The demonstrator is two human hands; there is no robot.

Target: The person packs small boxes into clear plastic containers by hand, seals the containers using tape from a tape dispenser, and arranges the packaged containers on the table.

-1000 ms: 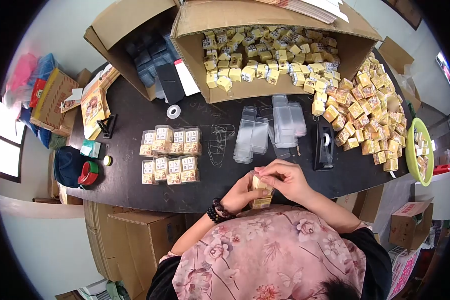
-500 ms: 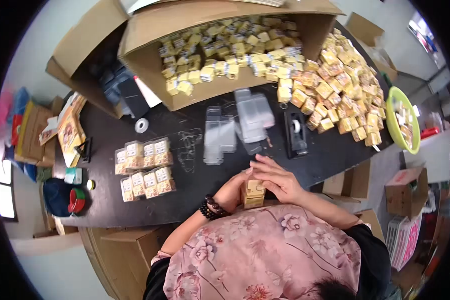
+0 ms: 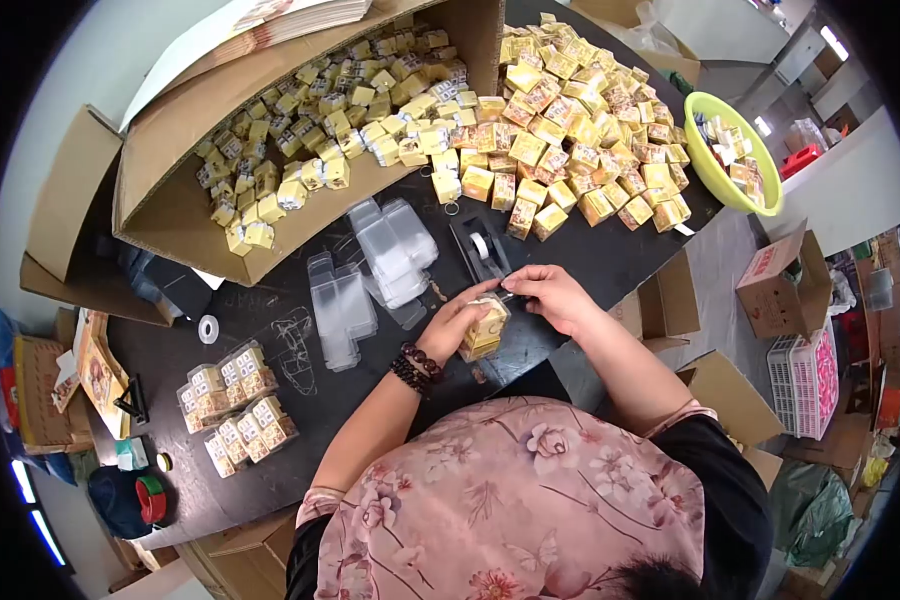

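Observation:
My left hand (image 3: 454,326), a beaded bracelet at its wrist, is closed around a stack of small yellow boxes (image 3: 486,328) near the table's front edge. The stack seems to be in a clear plastic case. Thumb and forefinger of my right hand (image 3: 558,298) are pinched together beside the top of the stack; whatever is between them is too small to make out. Just beyond both hands stands a black tape dispenser (image 3: 478,248) with a roll of tape in it. Left of it lie flat clear plastic cases (image 3: 390,250).
Filled packs (image 3: 232,388) stand in two rows at the left, near a loose tape roll (image 3: 208,329). A cardboard carton (image 3: 305,245) on its side holds many small boxes. More boxes (image 3: 580,130) are heaped beside a yellow-green basket (image 3: 698,165) at the right.
My view has turned to the right. The right hand has moved from lying against the stack to a pinch near the tape dispenser. The left hand still holds the stack, now tilted.

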